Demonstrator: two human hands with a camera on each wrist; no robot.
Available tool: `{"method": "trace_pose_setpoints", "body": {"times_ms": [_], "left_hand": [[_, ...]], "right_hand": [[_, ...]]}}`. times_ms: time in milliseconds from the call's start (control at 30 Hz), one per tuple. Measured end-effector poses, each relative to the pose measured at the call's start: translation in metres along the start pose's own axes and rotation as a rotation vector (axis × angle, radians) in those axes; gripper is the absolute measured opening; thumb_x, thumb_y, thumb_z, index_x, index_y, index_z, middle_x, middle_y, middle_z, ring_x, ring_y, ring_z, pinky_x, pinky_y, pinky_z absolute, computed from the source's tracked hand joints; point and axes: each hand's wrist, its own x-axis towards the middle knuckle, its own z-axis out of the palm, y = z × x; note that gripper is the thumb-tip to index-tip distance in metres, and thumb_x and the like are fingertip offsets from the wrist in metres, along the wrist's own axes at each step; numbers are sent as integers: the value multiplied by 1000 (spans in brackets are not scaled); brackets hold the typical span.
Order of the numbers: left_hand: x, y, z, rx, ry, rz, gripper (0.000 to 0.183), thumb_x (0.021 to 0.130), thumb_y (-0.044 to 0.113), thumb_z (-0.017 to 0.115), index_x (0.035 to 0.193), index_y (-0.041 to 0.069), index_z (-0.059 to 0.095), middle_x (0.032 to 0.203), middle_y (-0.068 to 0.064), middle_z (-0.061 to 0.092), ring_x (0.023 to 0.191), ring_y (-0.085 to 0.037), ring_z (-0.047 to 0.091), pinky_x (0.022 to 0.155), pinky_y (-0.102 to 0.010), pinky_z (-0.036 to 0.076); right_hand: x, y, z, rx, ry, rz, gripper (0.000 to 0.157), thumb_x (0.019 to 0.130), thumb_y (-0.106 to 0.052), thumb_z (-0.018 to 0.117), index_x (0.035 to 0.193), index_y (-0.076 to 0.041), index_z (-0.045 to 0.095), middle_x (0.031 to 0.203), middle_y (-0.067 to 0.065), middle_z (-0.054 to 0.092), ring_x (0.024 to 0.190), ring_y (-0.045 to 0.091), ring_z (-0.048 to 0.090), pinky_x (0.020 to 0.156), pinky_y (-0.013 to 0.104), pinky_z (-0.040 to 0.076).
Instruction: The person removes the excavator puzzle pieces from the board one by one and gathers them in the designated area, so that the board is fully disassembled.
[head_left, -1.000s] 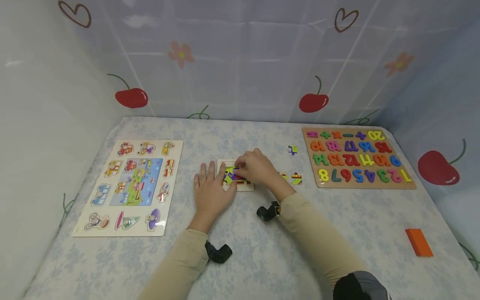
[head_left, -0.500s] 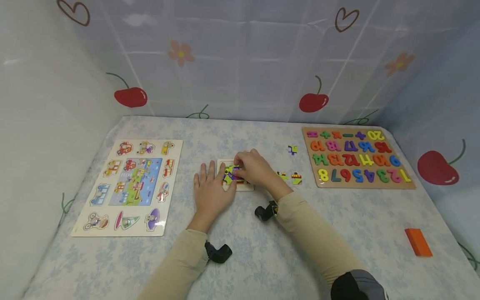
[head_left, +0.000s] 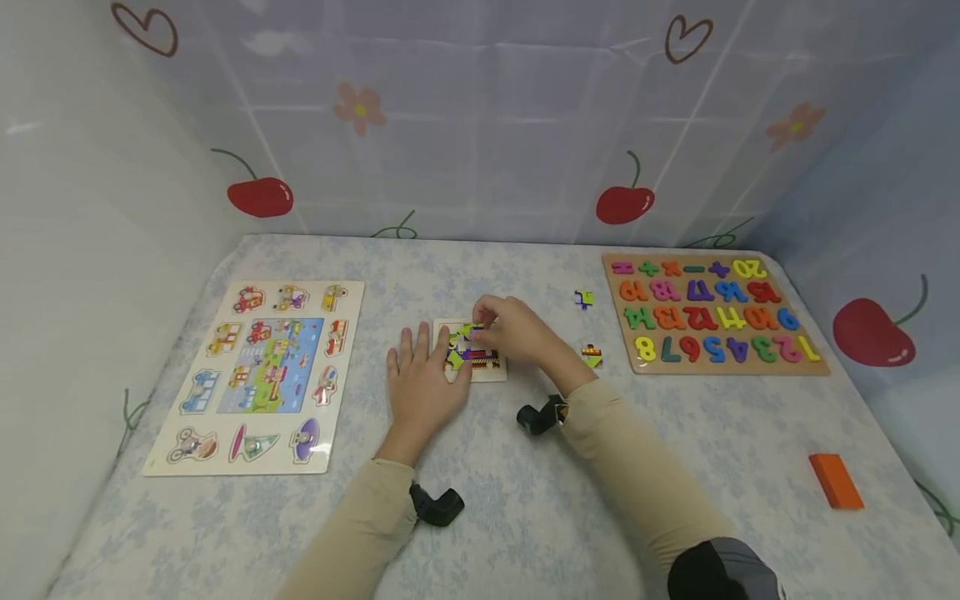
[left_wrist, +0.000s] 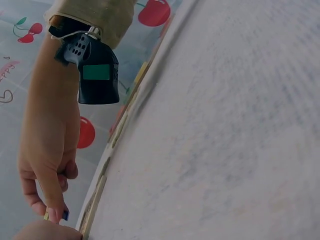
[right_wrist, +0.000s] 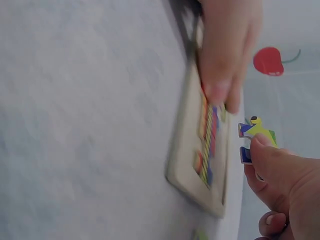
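My left hand (head_left: 426, 396) rests with straight, spread fingers over the left side of a small wooden jigsaw puzzle tray (head_left: 491, 375). Its thumb lies at the colourful pieces set inside. My right hand (head_left: 519, 333) pinches a yellow-green and blue puzzle piece (right_wrist: 267, 137) between thumb and fingers. In the right wrist view, that piece is held up above the tray's surface. Loose puzzle pieces lie to the right: one piece (head_left: 584, 298) farther back, another piece (head_left: 592, 357) beside the right wrist.
At the left lies a large vehicle picture puzzle board (head_left: 172, 450). A wooden number board (head_left: 731, 371) sits at the back right. An orange block (head_left: 836, 482) is near the right table edge. Curtains stand behind and at both sides.
My right hand has lifted slightly and shifted right with the pinched piece, so more of the tray's inside shows. A loose piece near the right wrist is no longer visible. My left hand stays put.
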Motion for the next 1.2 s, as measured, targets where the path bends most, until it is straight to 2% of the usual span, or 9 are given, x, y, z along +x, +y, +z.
{"method": "trace_pose_setpoints", "body": {"times_ms": [200, 367, 500, 667, 867, 1200], "left_hand": [[0, -1, 0, -2, -5, -6, 71, 95, 61, 43, 157, 26, 32, 166, -9, 20, 156, -34, 7, 123, -58, 7], [0, -2, 0, -8, -12, -10, 72, 96, 61, 42, 157, 27, 30, 167, -8, 18, 156, -33, 5, 124, -58, 5], [-1, -2, 0, -2, -15, -4, 71, 96, 60, 42, 158, 27, 29, 167, -8, 17, 156, -34, 4, 123, -58, 5], [-1, -1, -1, 3, -17, 2, 71, 96, 60, 41, 158, 27, 29, 167, -8, 17, 156, -34, 4, 124, -58, 5], [-1, 1, 0, 10, -11, 4, 70, 97, 61, 39, 158, 27, 29, 167, -8, 17, 156, -34, 4, 124, -58, 5], [-2, 1, -1, -3, -11, 6, 70, 97, 59, 41, 157, 27, 30, 167, -9, 19, 156, -34, 6, 124, -58, 5]], "right_hand": [[-2, 17, -26, -1, 60, 142, 18, 94, -27, 70, 103, -18, 57, 106, 5, 64, 93, 23, 57, 75, 35, 47], [-3, 43, -50, 13, 122, 286, 21, 95, -28, 69, 108, -16, 57, 110, 8, 63, 98, 26, 54, 80, 38, 45], [-3, 65, -63, 9, 172, 362, 23, 95, -29, 69, 108, -15, 57, 109, 9, 62, 99, 26, 53, 81, 38, 44], [-3, 82, -71, -11, 190, 400, 23, 96, -27, 67, 110, -12, 57, 107, 12, 61, 96, 27, 53, 79, 37, 43], [-2, 87, -77, -2, 214, 470, 21, 96, -24, 67, 111, -12, 58, 107, 11, 60, 95, 27, 52, 80, 36, 44], [2, 86, -74, -126, 221, 467, 21, 96, -23, 67, 110, -10, 61, 106, 12, 62, 95, 28, 55, 82, 41, 46]]}}
